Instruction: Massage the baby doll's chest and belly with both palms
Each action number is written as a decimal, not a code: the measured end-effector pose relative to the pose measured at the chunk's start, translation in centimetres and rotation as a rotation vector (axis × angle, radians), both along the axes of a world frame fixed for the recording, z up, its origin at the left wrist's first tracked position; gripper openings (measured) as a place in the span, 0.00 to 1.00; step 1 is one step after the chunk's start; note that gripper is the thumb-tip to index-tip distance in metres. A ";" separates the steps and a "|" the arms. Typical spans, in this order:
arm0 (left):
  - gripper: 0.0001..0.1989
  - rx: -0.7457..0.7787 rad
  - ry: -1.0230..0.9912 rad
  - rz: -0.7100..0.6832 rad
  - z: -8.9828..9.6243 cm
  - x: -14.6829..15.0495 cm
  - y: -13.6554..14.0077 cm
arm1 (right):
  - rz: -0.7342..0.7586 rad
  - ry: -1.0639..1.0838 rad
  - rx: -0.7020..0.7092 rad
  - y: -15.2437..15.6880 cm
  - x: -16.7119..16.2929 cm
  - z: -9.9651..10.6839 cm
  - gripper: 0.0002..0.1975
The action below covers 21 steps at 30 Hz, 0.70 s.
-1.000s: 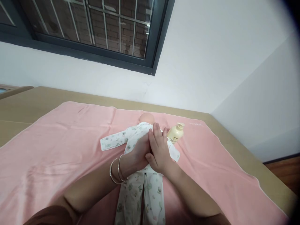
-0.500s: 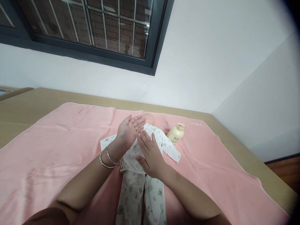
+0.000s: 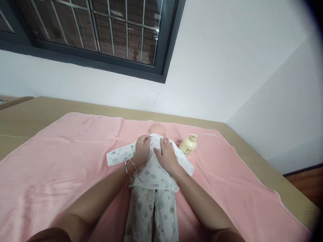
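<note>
A baby doll with a bare, round head (image 3: 156,129) lies on the pink blanket, dressed in a white printed top (image 3: 154,171) and matching trousers (image 3: 165,215). Over the upper left part of the top, just below the neck, is my left hand (image 3: 142,148), its fingers curled in. Whether cloth is pinched in them cannot be made out. My right hand (image 3: 167,155) rests flat on the right side of the doll's upper body, fingers stretched and thumb apart. Two thin bangles (image 3: 130,168) circle my left wrist. Close to the doll's right-side sleeve a cream pump bottle (image 3: 188,144) leans.
The pink blanket (image 3: 75,161) covers much of a wooden surface (image 3: 121,113). A white wall (image 3: 207,60) stands behind it, with a dark-framed barred window (image 3: 161,72) at upper left. Another wall rises at the right.
Both hands, held palms facing above the doll before, have come down onto its top. My left hand has turned over and its fingers have curled. The doll's head shows more fully.
</note>
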State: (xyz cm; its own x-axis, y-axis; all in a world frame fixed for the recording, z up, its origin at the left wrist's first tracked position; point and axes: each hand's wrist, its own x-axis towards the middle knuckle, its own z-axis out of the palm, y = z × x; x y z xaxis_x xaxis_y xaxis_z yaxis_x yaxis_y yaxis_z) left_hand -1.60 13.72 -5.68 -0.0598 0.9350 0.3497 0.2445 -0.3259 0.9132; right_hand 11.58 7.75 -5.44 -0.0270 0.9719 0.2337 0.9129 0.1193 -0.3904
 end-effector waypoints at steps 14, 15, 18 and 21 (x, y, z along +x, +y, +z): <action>0.14 0.055 0.006 0.025 -1.4 0.3 -0.2 | 0.116 -0.124 0.135 -2.9 -2.5 -0.5 0.27; 0.14 0.053 0.007 0.025 -1.4 0.3 -0.3 | 0.083 -0.108 0.111 -2.4 -2.1 -0.4 0.27; 0.14 0.055 0.053 0.015 -1.3 0.2 -0.6 | 0.004 -0.056 0.028 -0.2 -0.4 -0.1 0.31; 0.13 0.087 0.116 0.004 -1.3 0.2 -0.6 | 0.007 -0.040 -0.005 1.3 0.6 0.1 0.33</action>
State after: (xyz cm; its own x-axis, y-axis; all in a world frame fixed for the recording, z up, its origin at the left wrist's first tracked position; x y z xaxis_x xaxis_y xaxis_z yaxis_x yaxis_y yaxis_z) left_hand -1.41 13.08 -7.01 -0.0177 0.9007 0.4341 0.3479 -0.4015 0.8472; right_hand 12.18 9.09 -5.37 -0.0429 0.9729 0.2273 0.9269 0.1237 -0.3544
